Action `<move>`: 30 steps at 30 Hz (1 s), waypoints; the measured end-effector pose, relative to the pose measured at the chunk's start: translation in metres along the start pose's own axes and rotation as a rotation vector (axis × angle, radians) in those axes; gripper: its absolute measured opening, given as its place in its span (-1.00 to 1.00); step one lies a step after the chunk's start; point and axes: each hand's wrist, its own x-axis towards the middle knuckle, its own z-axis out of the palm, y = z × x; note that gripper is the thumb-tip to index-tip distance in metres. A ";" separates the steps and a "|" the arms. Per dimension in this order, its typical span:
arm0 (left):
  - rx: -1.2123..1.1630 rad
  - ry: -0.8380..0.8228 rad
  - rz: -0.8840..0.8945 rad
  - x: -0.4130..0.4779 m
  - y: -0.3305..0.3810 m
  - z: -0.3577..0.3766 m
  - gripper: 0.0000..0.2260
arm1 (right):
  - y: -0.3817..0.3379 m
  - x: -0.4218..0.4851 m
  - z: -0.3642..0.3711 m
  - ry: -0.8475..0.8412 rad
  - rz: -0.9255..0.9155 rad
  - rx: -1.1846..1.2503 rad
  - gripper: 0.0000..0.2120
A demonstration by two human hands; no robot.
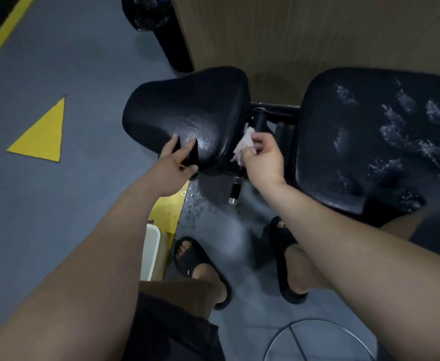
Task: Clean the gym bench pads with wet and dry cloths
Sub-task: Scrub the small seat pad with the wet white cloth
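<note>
Black and wet-sheened, the small pad (187, 110) is clasped at its near edge by the left hand (177, 162) while the right hand (264, 160) pinches the pale cloth (243, 146) against its right rim (the big pad (364, 152) beside it looks streaked), so firm strokes following that rim should serve best.

The seat pad (187, 113) lies left of the back pad (370, 142), the cloth (242, 147) between these 2.

Grey floor (57, 204) marked with a yellow triangle (43, 134) and a yellow stripe (3, 35). Black post (177, 48) beside a wood-grain panel (318, 35). White tub (150, 251) near black sandals (195, 259). Thin metal ring (318, 340) lowest.
</note>
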 end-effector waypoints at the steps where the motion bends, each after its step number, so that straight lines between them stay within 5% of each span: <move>1: 0.018 -0.025 0.012 0.001 -0.003 0.001 -0.44 | 0.000 0.000 0.010 -0.029 0.002 0.015 -0.79; 6: 0.003 -0.018 0.054 0.003 -0.010 0.000 -0.42 | 0.018 -0.032 0.050 0.078 0.032 0.055 -0.72; 9: 0.001 -0.045 0.052 0.004 -0.011 0.004 -0.38 | 0.030 -0.064 0.069 -0.034 -0.030 0.140 -0.67; 12: 0.013 -0.054 0.044 0.005 -0.011 0.001 -0.36 | 0.040 -0.082 0.085 -0.171 0.105 0.236 -0.70; 15: -0.008 -0.049 0.040 0.001 -0.008 -0.002 -0.30 | 0.054 -0.083 0.074 -0.009 0.248 0.275 -0.63; 19: -0.027 -0.055 0.024 0.001 -0.005 -0.002 -0.24 | 0.052 -0.073 0.042 0.206 0.154 0.117 -0.70; 22: -0.036 -0.039 0.015 0.002 -0.005 0.000 -0.22 | 0.029 -0.073 0.059 0.085 -0.022 0.245 -0.70; 30: -0.056 -0.048 0.012 0.000 -0.007 0.002 -0.19 | 0.028 -0.062 0.088 0.115 0.055 0.132 -0.81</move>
